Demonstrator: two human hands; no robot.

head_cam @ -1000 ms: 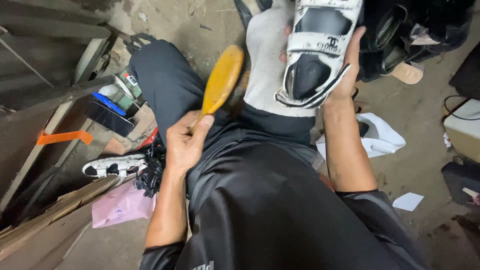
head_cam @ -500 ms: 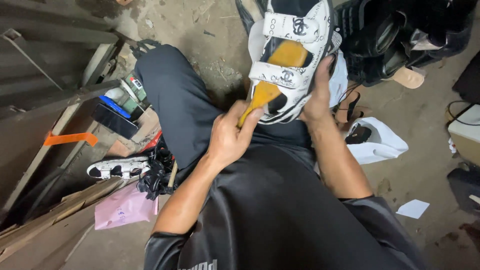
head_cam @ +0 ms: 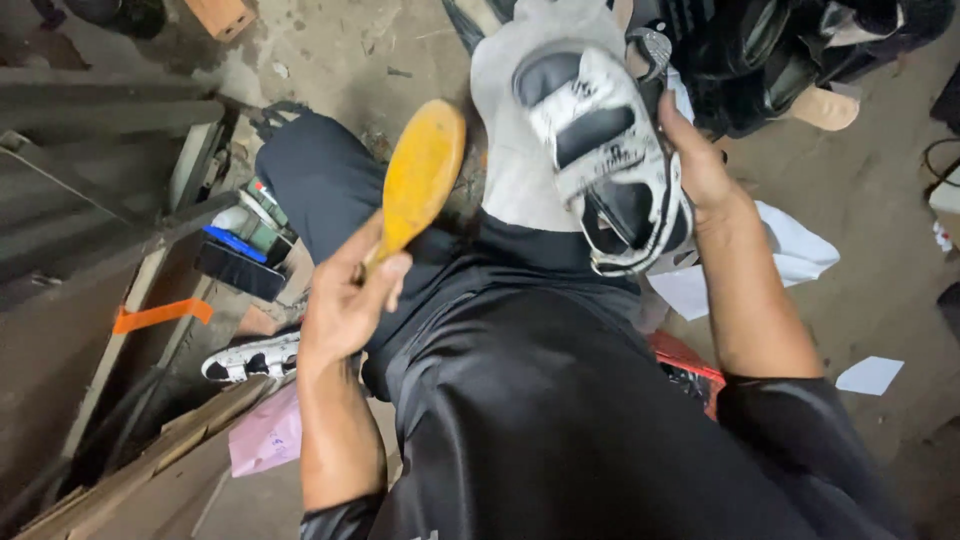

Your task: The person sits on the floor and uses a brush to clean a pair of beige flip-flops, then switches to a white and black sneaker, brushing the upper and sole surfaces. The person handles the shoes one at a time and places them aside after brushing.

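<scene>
Yellow wooden brush (head_cam: 418, 178) sits clamped in the left hand (head_cam: 345, 305), raised left of the black-and-white sneaker (head_cam: 610, 160); the right hand (head_cam: 700, 165) grips that shoe's side. Its one-sided hold could slip under hard scrubbing.

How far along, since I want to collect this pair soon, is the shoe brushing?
Done: nothing looks clearly finished; whether any part is already clean cannot be told. In hand: the right hand holds the black-and-white shoe up, and the left hand grips the yellow brush, which is raised clear of it. Left: probably more brushing here, then the second shoe lying on the floor.
</scene>
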